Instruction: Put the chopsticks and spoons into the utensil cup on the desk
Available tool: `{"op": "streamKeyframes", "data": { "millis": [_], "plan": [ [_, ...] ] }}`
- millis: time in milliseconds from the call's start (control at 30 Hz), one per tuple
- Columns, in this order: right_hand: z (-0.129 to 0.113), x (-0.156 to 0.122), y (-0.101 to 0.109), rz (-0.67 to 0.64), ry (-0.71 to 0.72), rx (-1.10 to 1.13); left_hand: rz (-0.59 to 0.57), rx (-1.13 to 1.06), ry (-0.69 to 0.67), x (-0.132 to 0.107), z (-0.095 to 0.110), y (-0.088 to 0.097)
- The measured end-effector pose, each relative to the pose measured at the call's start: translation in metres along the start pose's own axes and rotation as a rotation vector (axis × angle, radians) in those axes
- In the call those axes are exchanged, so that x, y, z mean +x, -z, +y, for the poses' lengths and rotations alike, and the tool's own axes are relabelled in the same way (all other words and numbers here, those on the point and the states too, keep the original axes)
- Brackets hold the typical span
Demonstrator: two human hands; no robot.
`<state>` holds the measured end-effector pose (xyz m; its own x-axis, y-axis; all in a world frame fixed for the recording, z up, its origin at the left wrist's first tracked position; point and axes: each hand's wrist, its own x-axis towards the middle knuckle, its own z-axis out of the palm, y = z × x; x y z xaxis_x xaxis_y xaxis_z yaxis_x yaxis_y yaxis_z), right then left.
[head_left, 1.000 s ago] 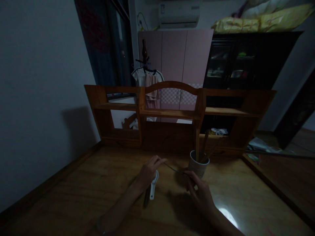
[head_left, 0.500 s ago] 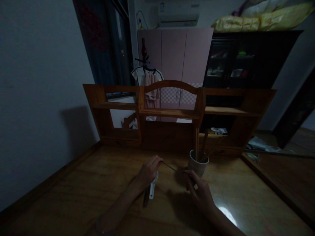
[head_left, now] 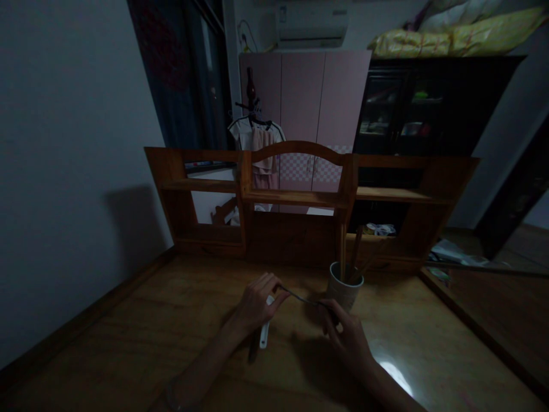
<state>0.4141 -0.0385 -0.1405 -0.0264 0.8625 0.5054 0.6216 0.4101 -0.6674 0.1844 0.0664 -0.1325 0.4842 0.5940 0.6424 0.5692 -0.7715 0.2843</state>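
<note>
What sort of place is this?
Most likely a bedroom at home, dimly lit: a pink wardrobe, clothes on a rack, bedding piled on a dark cabinet. The left hand and right hand hold a thin utensil over a wooden desk.

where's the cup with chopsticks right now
Head view: the cup stands on the desk right of centre, before the wooden shelf, just beyond the right hand, which pinches a thin utensil.

A home bedroom: pink wardrobe (head_left: 303,103), clothes stand (head_left: 254,123), wooden desk (head_left: 171,320).
</note>
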Motion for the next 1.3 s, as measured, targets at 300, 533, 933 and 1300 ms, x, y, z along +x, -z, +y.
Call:
{"op": "streamKeyframes", "data": {
  "millis": [300, 533, 933, 1300],
  "plan": [
    [-0.005, 0.003, 0.001, 0.011, 0.010, -0.008, -0.020, -0.024, 0.005, 0.000, -0.001, -0.002],
    [-0.001, 0.001, 0.002, 0.031, 0.014, -0.011, -0.032, -0.051, -0.017, -0.002, -0.011, -0.012],
    [0.001, 0.001, 0.001, 0.090, 0.009, -0.002, 0.163, -0.053, 0.187, -0.001, -0.018, -0.007],
    [-0.001, 0.001, 0.001, 0.064, 0.004, -0.015, 0.093, -0.056, 0.174, -0.002, -0.025, -0.012]
  ]
}}
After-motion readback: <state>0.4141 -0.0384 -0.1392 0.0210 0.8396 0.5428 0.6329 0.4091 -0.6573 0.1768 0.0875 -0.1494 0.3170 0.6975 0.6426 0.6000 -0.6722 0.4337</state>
